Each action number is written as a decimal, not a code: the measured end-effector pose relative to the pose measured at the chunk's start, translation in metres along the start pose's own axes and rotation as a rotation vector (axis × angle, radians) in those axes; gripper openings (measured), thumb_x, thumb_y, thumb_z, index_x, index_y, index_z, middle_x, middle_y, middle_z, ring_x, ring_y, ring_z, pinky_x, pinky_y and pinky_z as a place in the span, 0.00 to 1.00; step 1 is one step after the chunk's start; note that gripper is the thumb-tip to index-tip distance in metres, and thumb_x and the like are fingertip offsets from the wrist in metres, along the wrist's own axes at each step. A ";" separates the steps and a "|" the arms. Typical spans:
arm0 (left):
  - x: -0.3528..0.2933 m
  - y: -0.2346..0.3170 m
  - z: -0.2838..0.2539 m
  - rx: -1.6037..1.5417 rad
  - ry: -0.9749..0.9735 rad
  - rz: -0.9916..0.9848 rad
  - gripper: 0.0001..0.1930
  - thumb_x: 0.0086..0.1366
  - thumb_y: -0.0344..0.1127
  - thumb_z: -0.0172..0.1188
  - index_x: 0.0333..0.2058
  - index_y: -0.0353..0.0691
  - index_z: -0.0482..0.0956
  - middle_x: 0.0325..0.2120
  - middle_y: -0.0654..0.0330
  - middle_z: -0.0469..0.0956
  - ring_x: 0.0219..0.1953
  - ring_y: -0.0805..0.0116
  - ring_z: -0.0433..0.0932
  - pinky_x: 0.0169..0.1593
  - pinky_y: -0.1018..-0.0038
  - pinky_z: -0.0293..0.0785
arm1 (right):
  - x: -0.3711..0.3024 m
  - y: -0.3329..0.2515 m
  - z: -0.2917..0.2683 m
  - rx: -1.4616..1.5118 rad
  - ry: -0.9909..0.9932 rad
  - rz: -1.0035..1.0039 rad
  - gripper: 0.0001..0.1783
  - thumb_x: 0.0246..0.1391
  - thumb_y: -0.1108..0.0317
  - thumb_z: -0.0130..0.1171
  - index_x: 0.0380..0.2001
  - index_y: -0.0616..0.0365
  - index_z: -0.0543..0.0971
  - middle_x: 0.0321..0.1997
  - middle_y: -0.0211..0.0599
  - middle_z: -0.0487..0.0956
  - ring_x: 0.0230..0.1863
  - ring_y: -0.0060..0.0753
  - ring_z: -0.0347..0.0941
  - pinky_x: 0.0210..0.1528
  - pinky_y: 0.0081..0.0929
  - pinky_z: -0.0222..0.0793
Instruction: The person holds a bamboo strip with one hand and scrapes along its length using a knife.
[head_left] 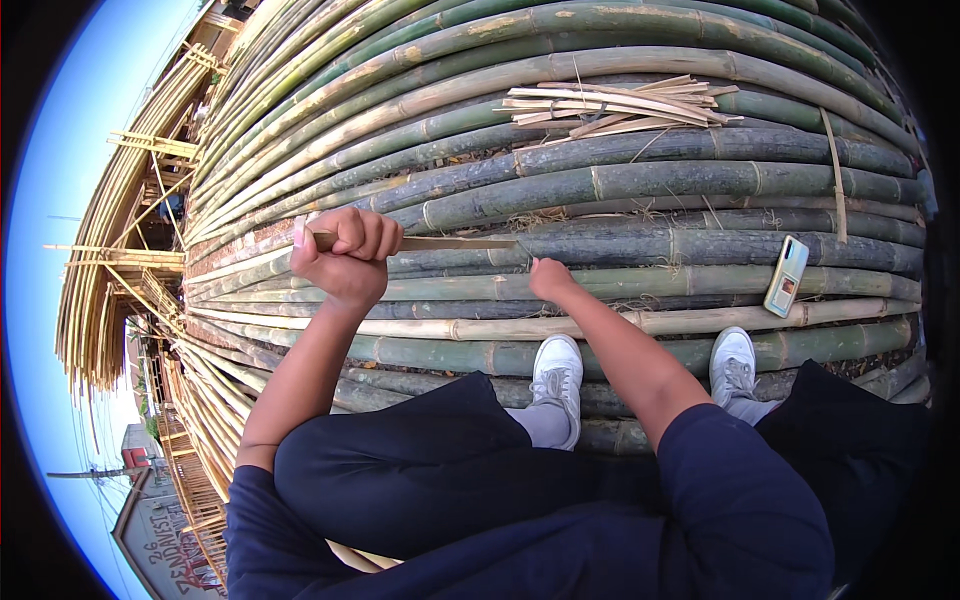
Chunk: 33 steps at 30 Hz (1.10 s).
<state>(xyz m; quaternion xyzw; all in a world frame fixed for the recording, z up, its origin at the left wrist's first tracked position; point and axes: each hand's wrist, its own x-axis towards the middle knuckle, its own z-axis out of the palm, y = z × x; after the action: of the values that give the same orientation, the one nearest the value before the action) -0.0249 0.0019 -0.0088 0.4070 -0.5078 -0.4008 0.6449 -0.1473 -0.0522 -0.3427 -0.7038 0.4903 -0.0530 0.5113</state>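
My left hand (348, 255) is closed in a fist around one end of a flat, narrow bamboo strip (455, 244). The strip points rightward from the fist, level above the poles. By its far end, my right hand (548, 278) is closed, fingertips together. A thin dark sliver shows at those fingertips, too small to name. Under both hands lie long green and grey bamboo poles (600, 183), side by side.
A pile of split bamboo strips (625, 104) rests on the poles farther off. One loose strip (835, 180) lies across them at right, near a phone (786, 276). My white shoes (557, 378) stand on the poles. Bamboo racks (120, 230) rise at far left.
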 end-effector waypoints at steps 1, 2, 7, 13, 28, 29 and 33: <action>-0.004 0.003 -0.004 0.012 0.007 -0.006 0.26 0.55 0.61 0.39 0.11 0.49 0.48 0.06 0.69 0.45 0.09 0.75 0.41 0.16 0.74 0.40 | -0.001 -0.006 -0.002 -0.016 -0.035 -0.050 0.19 0.57 0.61 0.43 0.25 0.67 0.74 0.28 0.63 0.75 0.35 0.62 0.73 0.40 0.50 0.67; -0.005 0.004 -0.005 0.018 0.010 -0.007 0.26 0.55 0.62 0.39 0.11 0.49 0.48 0.05 0.70 0.45 0.09 0.75 0.41 0.17 0.74 0.40 | -0.002 -0.011 -0.010 -0.035 -0.061 -0.095 0.16 0.55 0.63 0.45 0.25 0.68 0.73 0.28 0.63 0.75 0.35 0.63 0.72 0.40 0.50 0.67; -0.010 0.007 -0.014 0.031 0.065 0.012 0.26 0.54 0.62 0.39 0.11 0.49 0.49 0.05 0.70 0.45 0.09 0.75 0.41 0.17 0.74 0.39 | -0.035 -0.069 -0.081 0.135 -0.233 -0.180 0.09 0.51 0.71 0.50 0.30 0.69 0.71 0.31 0.61 0.76 0.38 0.60 0.73 0.41 0.48 0.66; -0.009 0.004 -0.009 -0.015 0.226 -0.005 0.27 0.52 0.65 0.42 0.12 0.49 0.49 0.07 0.70 0.45 0.12 0.75 0.39 0.18 0.74 0.39 | -0.052 -0.084 -0.102 0.031 0.043 -0.408 0.08 0.53 0.71 0.51 0.32 0.67 0.70 0.28 0.59 0.76 0.33 0.60 0.73 0.36 0.47 0.67; -0.009 0.005 -0.011 -0.017 0.229 -0.005 0.27 0.53 0.64 0.40 0.12 0.49 0.48 0.07 0.70 0.44 0.11 0.75 0.39 0.18 0.74 0.39 | -0.095 -0.138 -0.099 0.034 0.159 -0.525 0.13 0.56 0.68 0.46 0.25 0.68 0.73 0.23 0.56 0.76 0.28 0.57 0.74 0.33 0.45 0.69; -0.009 0.004 -0.011 -0.016 0.213 -0.003 0.27 0.53 0.64 0.40 0.12 0.49 0.49 0.07 0.70 0.44 0.11 0.75 0.39 0.18 0.73 0.39 | -0.095 -0.137 -0.100 0.017 0.175 -0.533 0.14 0.56 0.68 0.46 0.25 0.68 0.73 0.23 0.56 0.76 0.29 0.58 0.74 0.33 0.45 0.70; -0.009 0.003 -0.009 -0.002 0.211 -0.007 0.27 0.52 0.64 0.41 0.12 0.49 0.49 0.07 0.70 0.44 0.11 0.75 0.39 0.18 0.73 0.39 | -0.100 -0.146 -0.098 -0.010 0.138 -0.363 0.13 0.55 0.70 0.46 0.25 0.69 0.74 0.24 0.57 0.76 0.29 0.58 0.74 0.33 0.47 0.70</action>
<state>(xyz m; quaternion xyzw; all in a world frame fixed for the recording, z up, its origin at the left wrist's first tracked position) -0.0176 0.0119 -0.0101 0.4479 -0.4351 -0.3584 0.6940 -0.1626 -0.0438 -0.1414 -0.7779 0.3894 -0.1903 0.4550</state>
